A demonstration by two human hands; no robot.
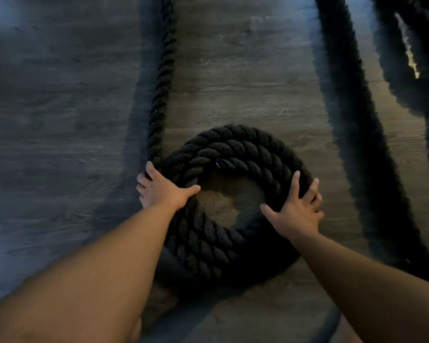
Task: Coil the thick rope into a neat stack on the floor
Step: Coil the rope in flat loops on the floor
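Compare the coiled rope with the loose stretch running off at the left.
The coil is wound in a ring with an open middle; the loose stretch runs nearly straight. The coil is stacked rope on rope; the loose stretch lies single on the floor. Both are thick, black, twisted rope.

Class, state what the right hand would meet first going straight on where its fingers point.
The right hand first meets the outer turn of the rope coil it rests on, then probably floor.

- Dim light is covering the grey wood-grain floor, with a bluish sheen spreading along the left edge.
- The thick black twisted rope is casting soft shadows leftward.
- Upper-right strands are blurring, and the frame edges are bowing.
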